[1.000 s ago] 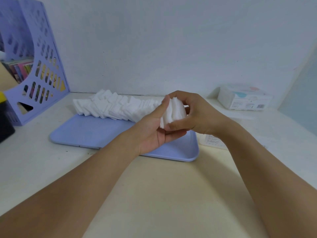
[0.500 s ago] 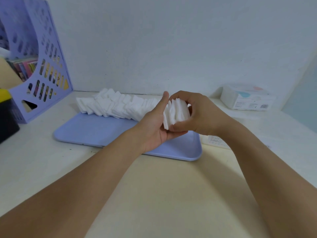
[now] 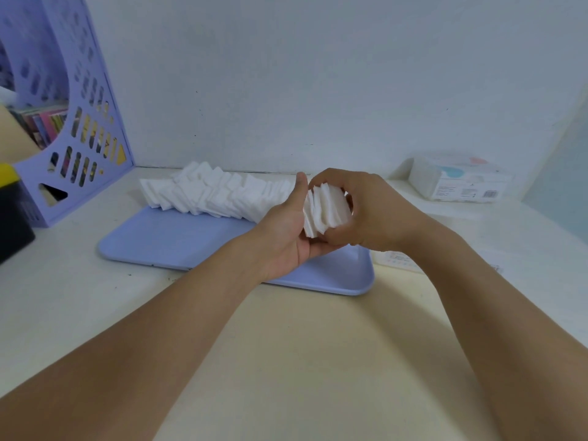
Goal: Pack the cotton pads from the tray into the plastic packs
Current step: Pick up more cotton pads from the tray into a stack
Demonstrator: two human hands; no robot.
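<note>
A row of white square cotton pads (image 3: 210,194) leans along the far side of a pale blue tray (image 3: 178,240). Above the tray's right part, both hands hold a small stack of pads (image 3: 324,211). My right hand (image 3: 366,214) curls round the stack from the right, fingers over its top. My left hand (image 3: 286,230) presses its flat palm and thumb against the stack's left face. A filled plastic pack of pads (image 3: 458,181) lies at the back right. A flat plastic pack (image 3: 397,259) lies beside the tray, mostly hidden by my right wrist.
A purple perforated file holder (image 3: 79,122) with books stands at the back left. A black and yellow object (image 3: 12,214) sits at the left edge. The wall runs close behind the tray. A light desk surface (image 3: 302,345) lies in front of the tray.
Both hands have kept the stack between them above the tray's right part. The stack looks a little more squared up, and the view has shifted slightly.
</note>
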